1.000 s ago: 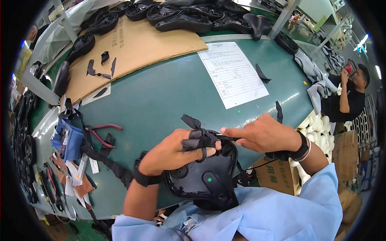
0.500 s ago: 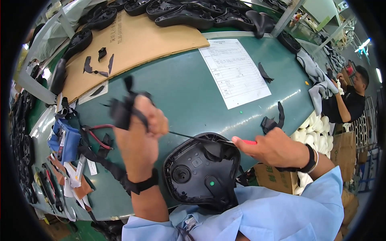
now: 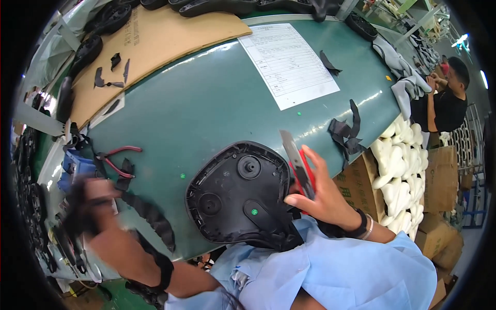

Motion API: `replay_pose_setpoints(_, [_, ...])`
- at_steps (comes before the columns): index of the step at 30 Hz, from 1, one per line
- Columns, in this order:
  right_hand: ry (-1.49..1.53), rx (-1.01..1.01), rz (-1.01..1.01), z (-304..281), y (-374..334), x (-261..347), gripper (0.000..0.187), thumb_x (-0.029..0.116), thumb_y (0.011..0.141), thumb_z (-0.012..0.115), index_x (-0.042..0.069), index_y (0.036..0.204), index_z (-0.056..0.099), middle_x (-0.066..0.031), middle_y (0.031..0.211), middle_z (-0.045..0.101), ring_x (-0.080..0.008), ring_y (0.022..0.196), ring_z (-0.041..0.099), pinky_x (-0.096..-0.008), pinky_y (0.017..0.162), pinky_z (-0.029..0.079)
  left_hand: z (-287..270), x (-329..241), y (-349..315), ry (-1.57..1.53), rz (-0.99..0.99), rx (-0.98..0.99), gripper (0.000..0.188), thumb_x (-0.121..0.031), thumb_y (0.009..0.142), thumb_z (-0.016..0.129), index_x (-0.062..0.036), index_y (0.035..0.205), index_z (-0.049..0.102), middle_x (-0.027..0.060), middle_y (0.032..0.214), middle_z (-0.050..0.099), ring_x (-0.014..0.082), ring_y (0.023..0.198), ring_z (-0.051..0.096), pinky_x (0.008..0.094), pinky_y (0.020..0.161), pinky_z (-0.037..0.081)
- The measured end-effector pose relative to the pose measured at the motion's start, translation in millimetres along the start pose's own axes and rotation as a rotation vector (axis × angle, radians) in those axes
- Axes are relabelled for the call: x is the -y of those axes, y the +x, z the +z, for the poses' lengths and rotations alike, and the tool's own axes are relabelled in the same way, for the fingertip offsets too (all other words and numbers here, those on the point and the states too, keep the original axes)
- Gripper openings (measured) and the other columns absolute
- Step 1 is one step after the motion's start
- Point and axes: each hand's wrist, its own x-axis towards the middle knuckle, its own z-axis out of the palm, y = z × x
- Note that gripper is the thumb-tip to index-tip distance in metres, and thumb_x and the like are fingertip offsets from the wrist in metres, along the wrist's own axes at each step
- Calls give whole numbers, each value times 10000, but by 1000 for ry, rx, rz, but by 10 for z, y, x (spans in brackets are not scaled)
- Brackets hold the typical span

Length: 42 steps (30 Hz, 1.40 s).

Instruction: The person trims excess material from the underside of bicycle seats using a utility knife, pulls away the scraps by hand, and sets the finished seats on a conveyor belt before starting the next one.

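Note:
A black bicycle saddle (image 3: 232, 196) rests underside up at the table's near edge, against my blue clothing. Beside its right edge, my right hand (image 3: 323, 196) holds a utility knife (image 3: 299, 168) with a red handle, blade pointing up and away; the thumb lies near the saddle's rim. My left hand (image 3: 101, 199) is off to the left, smeared by motion, over the tools at the table's left. A dark scrap of black material (image 3: 77, 212) moves with it, blurred, and the fingers appear closed around it.
Red-handled pliers (image 3: 116, 160) and a blue box (image 3: 77, 168) are at the left. Black scraps (image 3: 346, 134) lie right, near a printed sheet (image 3: 292, 67). Cardboard (image 3: 170, 39) and more saddles sit at the back. A co-worker (image 3: 447, 98) stands right, beyond cream-coloured pieces (image 3: 398, 170).
My left hand has swung down and left, away from the saddle, with the black scrap. The knife has come off the rim and now points upward. The saddle has turned and shifted left.

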Motion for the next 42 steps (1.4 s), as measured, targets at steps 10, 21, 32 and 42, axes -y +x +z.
replay_pose_setpoints(10, [248, -173, -57, -113, 918, 290, 673, 195, 897, 588, 145, 1451, 209, -118, 1097, 542, -141, 726, 582, -269, 612, 492, 500, -937, -738, -269, 101, 652, 400, -446, 809, 676, -53, 733, 687, 157, 615, 611, 326, 662, 594, 411, 706, 419])
replay_pose_setpoints(21, [-422, -50, -435, -232, 306, 195, 548, 146, 915, 561, 98, 1416, 343, -154, 1107, 622, -268, 627, 612, -316, 584, 489, 918, -855, -882, -688, -220, 824, 223, -182, 770, 695, 16, 702, 622, 110, 609, 596, 260, 599, 514, 380, 695, 395])
replay_pose_setpoints(32, [-571, 269, -214, -296, -264, 128, 561, 195, 905, 551, 95, 1412, 332, -157, 795, 634, -358, 636, 611, -427, 550, 470, 925, -651, -778, -1713, -751, 656, 145, -151, 825, 668, -19, 839, 611, 39, 779, 595, 144, 748, 494, 308, 729, 396])
replay_pose_setpoints(42, [-195, 279, -153, -139, 694, 136, 378, 230, 926, 564, 55, 1243, 456, -77, 826, 629, -152, 682, 629, -313, 617, 500, 1237, 53, -11, -96, 166, 1018, 601, -531, 833, 563, 66, 802, 626, 303, 827, 606, 467, 774, 578, 491, 687, 462])
